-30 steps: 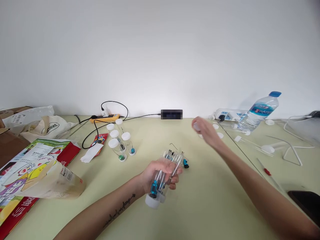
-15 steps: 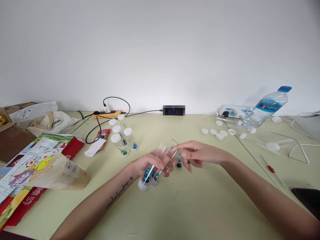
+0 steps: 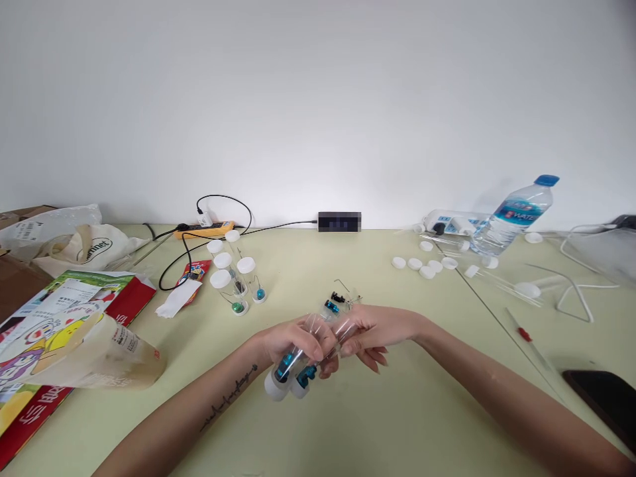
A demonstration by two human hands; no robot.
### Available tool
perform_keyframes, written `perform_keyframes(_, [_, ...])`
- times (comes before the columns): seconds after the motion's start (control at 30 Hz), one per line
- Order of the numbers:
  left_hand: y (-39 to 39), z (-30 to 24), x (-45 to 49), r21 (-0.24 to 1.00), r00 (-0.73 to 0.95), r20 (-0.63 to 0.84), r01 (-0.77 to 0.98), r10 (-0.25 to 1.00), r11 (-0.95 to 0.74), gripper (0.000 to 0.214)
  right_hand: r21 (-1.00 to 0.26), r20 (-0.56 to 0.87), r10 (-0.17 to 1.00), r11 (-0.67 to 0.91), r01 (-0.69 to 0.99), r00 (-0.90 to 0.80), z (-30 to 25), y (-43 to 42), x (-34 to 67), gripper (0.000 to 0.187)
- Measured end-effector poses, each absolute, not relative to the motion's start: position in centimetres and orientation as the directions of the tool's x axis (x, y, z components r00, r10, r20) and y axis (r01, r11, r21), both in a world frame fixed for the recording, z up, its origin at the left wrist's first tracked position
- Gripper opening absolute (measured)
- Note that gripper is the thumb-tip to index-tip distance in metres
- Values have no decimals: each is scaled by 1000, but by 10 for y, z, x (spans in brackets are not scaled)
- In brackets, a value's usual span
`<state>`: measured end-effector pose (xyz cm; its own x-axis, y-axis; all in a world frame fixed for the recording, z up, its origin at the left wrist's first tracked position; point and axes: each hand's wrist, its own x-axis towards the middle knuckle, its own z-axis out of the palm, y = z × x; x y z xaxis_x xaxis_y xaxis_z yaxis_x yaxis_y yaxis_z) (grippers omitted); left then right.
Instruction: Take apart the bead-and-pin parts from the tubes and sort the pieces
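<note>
My left hand (image 3: 303, 341) is closed around two clear plastic tubes (image 3: 297, 356), which tilt down toward me with white caps at the lower ends. Small blue and black parts (image 3: 307, 376) show inside, near the caps. My right hand (image 3: 370, 334) has its thumb and fingers closed around the upper end of one tube, beside my left fingers. Just beyond the hands, a blue and black part (image 3: 332, 306) and a dark part with a bent wire (image 3: 338, 297) lie on the table.
Several capped tubes (image 3: 247, 266) stand at left, near a drink cup (image 3: 134, 358) on papers. Loose white caps (image 3: 414, 264), empty tubes (image 3: 501, 285) and a leaning water bottle (image 3: 511, 215) are at right. A dark phone (image 3: 603, 397) lies at the right edge.
My right hand has moved down and left, its fingers closing on the tube's upper end. The parts on the table beyond it show more plainly. The view has shifted slightly right.
</note>
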<state>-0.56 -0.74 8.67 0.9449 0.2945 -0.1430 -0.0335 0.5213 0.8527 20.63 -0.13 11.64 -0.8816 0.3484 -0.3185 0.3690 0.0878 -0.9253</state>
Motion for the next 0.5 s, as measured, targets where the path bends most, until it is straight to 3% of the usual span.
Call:
perform_keyframes(0.1, [-6, 93, -9, 903, 925, -145, -22, 352, 429, 25, -942, -249, 452, 94, 323, -857, 118, 3, 211, 35])
perform_keyframes(0.17, [-3, 102, -15, 946, 892, -152, 7, 426, 324, 26, -967, -112, 642, 104, 231, -759, 117, 8, 213, 31])
perform_keyframes(0.23, [1, 111, -19, 983, 826, -179, 129, 535, 129, 21, -979, 38, 815, 147, 144, -579, 114, 14, 214, 35])
perform_keyframes(0.3, [4, 114, -21, 912, 734, -176, 372, 656, -171, 14, -976, 120, 897, 186, 116, -426, 109, 20, 215, 40])
perform_keyframes(0.33, [5, 112, -21, 787, 680, -146, 520, 719, -331, 11, -973, 131, 912, 193, 123, -390, 107, 24, 215, 40])
perform_keyframes(0.4, [7, 103, -18, 355, 593, -18, 756, 805, -550, 9, -966, 132, 927, 200, 162, -352, 100, 30, 217, 39])
perform_keyframes(0.47, [7, 88, -14, -99, 587, 97, 809, 804, -579, 9, -954, 122, 941, 198, 223, -314, 93, 34, 220, 39])
perform_keyframes(0.5, [8, 81, -12, -246, 616, 108, 777, 780, -580, 9, -947, 115, 949, 194, 257, -294, 90, 36, 222, 39])
